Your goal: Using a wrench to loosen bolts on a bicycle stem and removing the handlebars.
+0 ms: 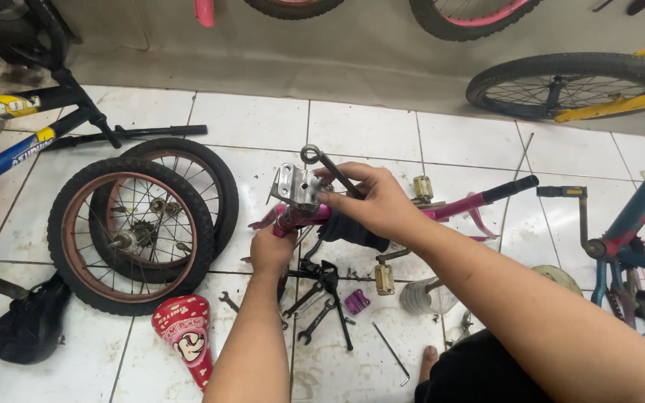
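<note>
A pink child's bicycle frame [460, 204] lies across the white tiled floor in front of me. My left hand [272, 250] grips the pink tube near its end from below. My right hand [367, 203] holds a dark ring spanner [328, 169] against a silver metal bracket [295, 184] at that end of the frame. The spanner's ring end points up and to the left. Two gold pedals [384, 278] hang beneath the frame.
Two small spoked wheels [132, 231] lie stacked at left, beside a blue and black bicycle [9, 142]. Several wrenches [315, 298] and a purple part [356, 301] lie on the tiles. A red cone-shaped cover [186, 332] and a black saddle [27, 325] lie near. More bicycles stand right.
</note>
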